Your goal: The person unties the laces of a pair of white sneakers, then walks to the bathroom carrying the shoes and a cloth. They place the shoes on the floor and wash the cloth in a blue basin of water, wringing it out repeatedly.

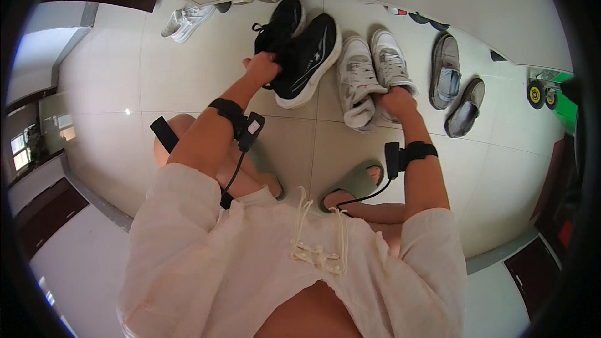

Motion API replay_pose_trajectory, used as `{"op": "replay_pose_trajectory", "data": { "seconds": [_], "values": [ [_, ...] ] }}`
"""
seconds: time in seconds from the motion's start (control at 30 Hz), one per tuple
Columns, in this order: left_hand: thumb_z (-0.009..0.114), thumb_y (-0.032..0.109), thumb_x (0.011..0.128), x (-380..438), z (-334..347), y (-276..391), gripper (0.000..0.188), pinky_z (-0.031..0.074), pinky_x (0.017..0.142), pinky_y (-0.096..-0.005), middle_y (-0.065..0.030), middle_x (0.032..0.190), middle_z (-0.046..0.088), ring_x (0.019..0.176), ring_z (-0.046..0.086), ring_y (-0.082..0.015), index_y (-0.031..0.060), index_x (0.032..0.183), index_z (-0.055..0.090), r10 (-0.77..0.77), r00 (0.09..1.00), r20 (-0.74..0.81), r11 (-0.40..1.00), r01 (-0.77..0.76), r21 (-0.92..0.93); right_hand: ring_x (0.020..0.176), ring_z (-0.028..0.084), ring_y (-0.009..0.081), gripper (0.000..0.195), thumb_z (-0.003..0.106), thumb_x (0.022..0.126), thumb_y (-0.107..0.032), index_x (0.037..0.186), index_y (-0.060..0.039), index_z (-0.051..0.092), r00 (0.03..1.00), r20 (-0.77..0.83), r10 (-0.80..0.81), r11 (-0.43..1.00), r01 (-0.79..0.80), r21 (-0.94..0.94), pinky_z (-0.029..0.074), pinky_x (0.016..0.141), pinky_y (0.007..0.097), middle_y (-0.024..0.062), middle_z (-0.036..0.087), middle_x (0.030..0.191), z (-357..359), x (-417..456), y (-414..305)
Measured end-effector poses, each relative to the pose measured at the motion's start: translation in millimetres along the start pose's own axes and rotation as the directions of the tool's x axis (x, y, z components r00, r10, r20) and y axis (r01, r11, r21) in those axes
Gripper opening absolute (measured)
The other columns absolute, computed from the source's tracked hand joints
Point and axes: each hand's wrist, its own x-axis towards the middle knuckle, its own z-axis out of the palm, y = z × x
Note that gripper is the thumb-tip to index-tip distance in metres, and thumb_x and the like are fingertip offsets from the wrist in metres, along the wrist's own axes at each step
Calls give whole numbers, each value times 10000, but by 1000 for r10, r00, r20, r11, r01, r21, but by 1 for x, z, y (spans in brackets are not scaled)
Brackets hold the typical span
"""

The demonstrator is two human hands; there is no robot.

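Observation:
Near the cabinet is a pair of black running shoes with white soles: the left shoe (pixel 287 16) lies partly behind the right shoe (pixel 307 58). My left hand (pixel 264 68) grips them at the heel end, its fingertips hidden between the shoes. Beside them sits a pair of worn white lace-up sneakers, a left one (pixel 359 72) and a right one (pixel 390 56), toes towards the cabinet. My right hand (pixel 398 102) is closed around their heel collars, with some fingers out of sight inside or behind the shoes.
Grey slip-on shoes (pixel 445 68) lie apart at the right. A white sneaker (pixel 187 22) stands far left. More shoe tips show under the pale cabinet (pixel 399 0). A green wheeled item (pixel 547 94) is at the right edge. Green slippers (pixel 352 183) are on my feet.

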Motion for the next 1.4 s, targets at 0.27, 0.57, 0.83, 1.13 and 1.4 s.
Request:
{"op": "replay_pose_trajectory", "data": {
  "seconds": [0.27, 0.57, 0.83, 1.13, 1.4],
  "values": [
    [634, 212, 611, -1, -26, 14, 199, 467, 695, -349, -143, 725, 634, 697, 599, -295, 84, 760, 663, 268, 958, 99, 824, -174, -539, 1060, 550, 313, 460, 528, 738, -338, 1086, -49, 610, 1000, 27, 11, 992, -8, -125, 428, 887, 401, 175, 589, 1120, -12, -13, 11],
    [604, 231, 666, -8, -22, 10, 172, 341, 865, -370, -84, 710, 644, 764, 596, -256, 91, 750, 657, 362, 920, -150, 931, -350, 100, 1071, 544, 310, 499, 538, 743, -394, 1096, -46, 603, 1000, -11, 19, 987, -20, -161, 421, 904, 399, 171, 584, 1131, -7, -13, 9],
    [614, 308, 709, -18, -2, -3, 286, 316, 888, -382, -116, 834, 653, 844, 599, -262, 84, 878, 671, 204, 934, 293, 844, -320, 431, 1067, 546, 318, 550, 572, 713, -434, 1100, -45, 603, 999, 37, 20, 986, -14, -164, 431, 899, 389, 190, 578, 1131, -1, -1, 18],
    [646, 451, 723, -25, 10, -5, 619, 358, 940, -382, -137, 1099, 592, 1027, 565, -273, 52, 1180, 522, 83, 952, 293, 909, -193, 370, 1102, 526, 310, 697, 639, 675, -481, 1208, -49, 520, 990, 0, -143, 974, 141, -176, 431, 914, 388, 190, 546, 1184, 17, 11, 32],
    [582, 268, 752, -23, 17, -4, 555, 500, 721, -398, -153, 942, 638, 881, 620, -302, 59, 1249, 451, 160, 978, 131, 933, -194, 304, 927, 602, 319, 401, 617, 716, -411, 960, -94, 645, 959, -284, -6, 998, -11, -60, 474, 801, 418, 158, 638, 969, 13, -12, 9]
  ]
}}
